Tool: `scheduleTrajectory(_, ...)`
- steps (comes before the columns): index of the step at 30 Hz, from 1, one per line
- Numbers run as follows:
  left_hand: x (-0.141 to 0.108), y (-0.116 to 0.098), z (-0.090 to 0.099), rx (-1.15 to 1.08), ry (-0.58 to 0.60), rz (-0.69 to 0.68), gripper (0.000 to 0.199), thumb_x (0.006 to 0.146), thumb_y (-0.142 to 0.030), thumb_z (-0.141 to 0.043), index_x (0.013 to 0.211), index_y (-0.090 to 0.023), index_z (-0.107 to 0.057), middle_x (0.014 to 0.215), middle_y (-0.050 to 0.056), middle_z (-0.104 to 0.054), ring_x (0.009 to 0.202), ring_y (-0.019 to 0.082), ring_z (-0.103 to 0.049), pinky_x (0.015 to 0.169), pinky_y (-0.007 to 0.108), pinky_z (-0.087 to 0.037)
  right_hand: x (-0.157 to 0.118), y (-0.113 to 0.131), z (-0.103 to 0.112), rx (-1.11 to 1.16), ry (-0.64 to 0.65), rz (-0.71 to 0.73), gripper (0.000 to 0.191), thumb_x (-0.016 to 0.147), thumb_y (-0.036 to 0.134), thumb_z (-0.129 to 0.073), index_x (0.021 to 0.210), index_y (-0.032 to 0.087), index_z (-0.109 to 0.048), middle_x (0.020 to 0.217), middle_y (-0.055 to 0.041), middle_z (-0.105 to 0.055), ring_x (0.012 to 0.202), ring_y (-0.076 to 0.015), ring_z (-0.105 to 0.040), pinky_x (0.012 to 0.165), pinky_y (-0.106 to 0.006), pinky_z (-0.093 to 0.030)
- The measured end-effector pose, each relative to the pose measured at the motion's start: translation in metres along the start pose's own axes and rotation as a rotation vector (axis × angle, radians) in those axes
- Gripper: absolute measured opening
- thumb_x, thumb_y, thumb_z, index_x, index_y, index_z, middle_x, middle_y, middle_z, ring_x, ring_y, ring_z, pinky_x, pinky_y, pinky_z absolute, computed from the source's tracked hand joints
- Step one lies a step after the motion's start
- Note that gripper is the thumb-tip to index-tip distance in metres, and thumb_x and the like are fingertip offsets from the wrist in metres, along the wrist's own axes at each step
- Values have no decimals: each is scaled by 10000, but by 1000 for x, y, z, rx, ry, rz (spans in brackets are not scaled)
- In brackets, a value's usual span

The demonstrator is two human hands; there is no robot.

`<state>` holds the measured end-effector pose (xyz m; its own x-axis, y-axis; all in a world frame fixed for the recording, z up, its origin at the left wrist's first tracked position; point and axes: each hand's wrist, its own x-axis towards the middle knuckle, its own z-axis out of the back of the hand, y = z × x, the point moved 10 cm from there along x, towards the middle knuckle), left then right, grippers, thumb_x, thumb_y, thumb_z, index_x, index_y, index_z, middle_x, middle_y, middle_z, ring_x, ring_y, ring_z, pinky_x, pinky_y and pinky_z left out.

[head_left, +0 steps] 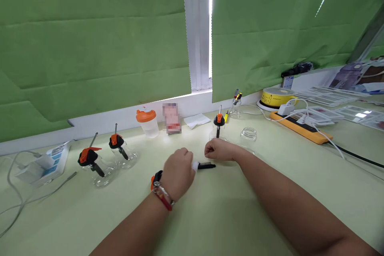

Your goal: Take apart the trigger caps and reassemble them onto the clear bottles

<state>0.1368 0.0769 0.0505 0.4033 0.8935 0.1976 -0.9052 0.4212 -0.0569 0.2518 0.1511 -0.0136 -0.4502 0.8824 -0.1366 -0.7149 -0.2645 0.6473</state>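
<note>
My left hand [180, 172] is closed around a black-and-orange bottle cap assembly. Its orange-and-black end [156, 180] shows by my wrist, and a black stem with a coil spring [206, 165] sticks out past my fingers from a white collar. My right hand [221, 150] is curled just beyond the stem tip; whatever its fingers hold, if anything, is hidden. Behind that hand stands a clear bottle with a black-and-orange cap [219, 120] and a metal rod on top. An uncapped clear jar [248, 136] stands to its right.
Two capped clear bottles [102, 178] [127, 159] stand at left near a white power strip [55, 164] and cables. Along the back are an orange-lidded cup [147, 123], white paper [197, 120] and a jar of screwdrivers [235, 109]. An orange power strip [301, 128] lies at right.
</note>
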Motion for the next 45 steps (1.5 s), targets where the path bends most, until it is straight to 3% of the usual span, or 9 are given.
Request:
scheduleTrajectory(4, -31, 55, 30, 73, -54, 185, 334, 890, -467, -403, 837, -180, -565, 894, 92, -599, 861, 253, -574, 697, 343, -421, -3, 18, 2, 16, -41, 50, 112, 695, 224, -583, 741, 173, -671, 740, -13, -659, 635, -129, -547, 534, -208, -394)
scheduleTrajectory(8, -70, 103, -3, 4, 193, 434, 422, 786, -617, -457, 829, -199, -490, 759, 47, -592, 655, 233, -569, 518, 292, -331, -11, 43, -11, 41, 13, 92, 119, 713, 234, -590, 764, 173, -679, 725, -14, -653, 601, -121, -533, 518, -205, -391)
scheduleTrajectory(12, -84, 115, -29, -216, 240, 468, 194, 781, -367, -506, 891, -207, -494, 821, 35, -626, 697, 209, -589, 546, 275, -345, -20, 69, -35, 115, 87, 155, 163, 752, 261, -578, 832, 186, -699, 780, -16, -667, 652, -128, -548, 535, -204, -389)
scheduleTrajectory(17, -83, 113, -36, -473, 194, 391, 298, 713, -177, -523, 1010, -206, -503, 873, 30, -638, 787, 194, -606, 666, 281, -417, -31, 92, -74, 173, 193, 188, 309, 745, 381, -640, 977, 185, -699, 822, -26, -664, 691, -138, -562, 591, -216, -410)
scheduleTrajectory(22, -85, 102, -35, -695, 122, 352, 472, 680, -208, -582, 1122, -187, -417, 912, 25, -612, 796, 172, -585, 728, 291, -451, -43, 107, -107, 171, 290, 196, 251, 832, 394, -540, 812, 182, -674, 717, -2, -623, 602, -112, -507, 532, -208, -368)
scheduleTrajectory(32, -88, 70, -37, -796, 218, 157, 156, 694, -193, -556, 846, -188, -521, 744, -27, -546, 654, 114, -480, 588, 227, -398, -36, 97, -98, 162, 169, 125, 356, 728, 480, -674, 614, 168, -546, 542, 46, -432, 505, -82, -345, 462, -219, -248)
scheduleTrajectory(39, -93, 32, -14, -662, 239, -151, 257, 647, -100, -540, 877, -211, -572, 845, -14, -585, 710, 109, -509, 642, 209, -414, -33, 85, -114, 589, 399, 50, 216, 775, 367, -616, 728, 163, -563, 567, 34, -533, 443, -62, -367, 435, -196, -307)
scheduleTrajectory(42, -98, 18, -12, -615, 289, -287, 253, 655, -110, -553, 879, -225, -581, 889, -10, -592, 737, 111, -528, 662, 202, -423, -24, 76, -103, 574, 277, 3, 184, 790, 330, -593, 724, 165, -550, 554, 39, -521, 431, -60, -354, 420, -191, -293)
scheduleTrajectory(45, -103, 18, -17, -543, 369, -329, 237, 654, -138, -570, 873, -229, -582, 849, -16, -589, 685, 111, -514, 620, 208, -411, -15, 69, -71, 497, -68, 24, 180, 838, 331, -547, 747, 176, -547, 610, 31, -535, 471, -71, -389, 446, -195, -309)
